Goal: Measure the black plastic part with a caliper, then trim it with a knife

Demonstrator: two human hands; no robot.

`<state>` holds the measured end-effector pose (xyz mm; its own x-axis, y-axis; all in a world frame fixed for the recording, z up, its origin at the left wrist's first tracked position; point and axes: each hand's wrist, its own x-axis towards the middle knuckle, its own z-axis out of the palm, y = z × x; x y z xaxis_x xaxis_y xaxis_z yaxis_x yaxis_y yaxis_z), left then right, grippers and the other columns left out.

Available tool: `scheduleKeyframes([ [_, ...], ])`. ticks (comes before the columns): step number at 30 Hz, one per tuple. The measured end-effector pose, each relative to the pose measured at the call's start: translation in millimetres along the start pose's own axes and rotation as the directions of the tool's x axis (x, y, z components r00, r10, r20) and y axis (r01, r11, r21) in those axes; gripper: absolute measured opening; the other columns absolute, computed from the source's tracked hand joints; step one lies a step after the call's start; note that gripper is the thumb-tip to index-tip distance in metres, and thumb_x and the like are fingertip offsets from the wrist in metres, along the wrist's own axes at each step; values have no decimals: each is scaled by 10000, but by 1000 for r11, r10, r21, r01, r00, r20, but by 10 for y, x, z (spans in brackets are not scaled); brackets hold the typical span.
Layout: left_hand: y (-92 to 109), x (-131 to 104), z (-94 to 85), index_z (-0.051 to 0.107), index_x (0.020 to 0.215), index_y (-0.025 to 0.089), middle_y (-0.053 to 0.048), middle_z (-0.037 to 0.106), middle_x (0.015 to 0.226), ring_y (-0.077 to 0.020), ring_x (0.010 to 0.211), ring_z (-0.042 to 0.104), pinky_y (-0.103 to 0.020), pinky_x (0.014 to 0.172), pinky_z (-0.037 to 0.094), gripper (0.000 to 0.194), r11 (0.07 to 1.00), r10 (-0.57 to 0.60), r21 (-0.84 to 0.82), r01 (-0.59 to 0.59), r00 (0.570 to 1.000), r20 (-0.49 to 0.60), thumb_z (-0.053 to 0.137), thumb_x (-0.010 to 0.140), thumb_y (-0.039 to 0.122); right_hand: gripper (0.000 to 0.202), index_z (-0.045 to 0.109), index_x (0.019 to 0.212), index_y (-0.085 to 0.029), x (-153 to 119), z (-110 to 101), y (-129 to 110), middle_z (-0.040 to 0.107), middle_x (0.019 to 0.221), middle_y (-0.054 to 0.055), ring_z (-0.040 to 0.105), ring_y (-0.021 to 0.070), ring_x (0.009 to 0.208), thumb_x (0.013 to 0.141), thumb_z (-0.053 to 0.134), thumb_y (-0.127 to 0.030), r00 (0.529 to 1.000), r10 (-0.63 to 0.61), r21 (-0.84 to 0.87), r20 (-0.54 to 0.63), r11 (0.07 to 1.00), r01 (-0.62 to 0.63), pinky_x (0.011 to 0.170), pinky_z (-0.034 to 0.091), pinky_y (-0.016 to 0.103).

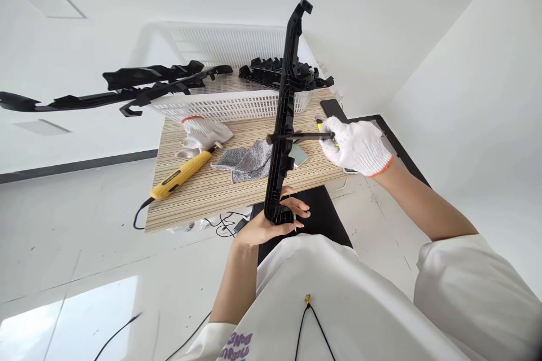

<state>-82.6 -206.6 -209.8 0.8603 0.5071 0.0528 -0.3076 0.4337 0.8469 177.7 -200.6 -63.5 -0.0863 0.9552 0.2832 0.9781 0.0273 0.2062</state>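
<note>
My bare left hand (pixel 271 228) is wrapped round the lower, hooked end of a long black plastic trim piece (pixel 287 101), which stands nearly upright before me with clips along its edge. In a white knit glove with an orange cuff, my right hand (pixel 353 144) is closed on a thin dark rod-like tool (pixel 307 136). The rod points left, and its wider tip lies across the middle of the trim piece; whether it presses on it I cannot tell. Some yellow shows beside the gloved fingers, partly hidden.
On the striped wooden table (pixel 203 185) lie a yellow corded hand tool (pixel 182 174), a white glove (pixel 205 134), a grey cloth (pixel 245 162) and a dark phone-like slab (pixel 332 108). Behind, a white plastic basket (pixel 228 108) holds several black trim pieces (pixel 144 87), some jutting far left.
</note>
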Motion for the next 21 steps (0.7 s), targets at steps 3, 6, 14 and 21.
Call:
scheduleKeyframes([
  [3,-8,22,3,454,1070,274,34,635,878,-135,800,671,-237,665,564,462,991,45,-128,-45,999,3,791,816,85,441,669,1153,-152,32,-12,67,636,678,59,522,195,596,995,344,-405,987,134,2,-84,991,-134,599,263,308],
  [6,-20,32,7,374,971,262,55,566,812,-104,722,613,-189,584,488,481,983,29,-181,-19,998,54,794,806,95,458,651,1209,-140,87,-4,135,629,712,68,543,205,631,989,349,-405,965,207,-22,-159,977,-213,624,300,308],
  [14,-17,6,0,322,930,262,57,528,808,-108,726,584,-196,577,442,523,991,-30,-132,32,999,21,809,784,141,467,608,1263,-129,297,41,153,613,701,79,615,261,740,995,318,-379,970,180,-66,-165,979,-193,691,346,331],
  [21,-22,-37,-29,309,934,267,56,532,822,-106,732,584,-194,580,452,510,994,26,-104,-22,999,37,782,812,120,498,622,1180,-115,487,-7,60,609,694,90,613,266,735,995,361,-497,982,175,-51,-78,983,-179,690,353,343],
])
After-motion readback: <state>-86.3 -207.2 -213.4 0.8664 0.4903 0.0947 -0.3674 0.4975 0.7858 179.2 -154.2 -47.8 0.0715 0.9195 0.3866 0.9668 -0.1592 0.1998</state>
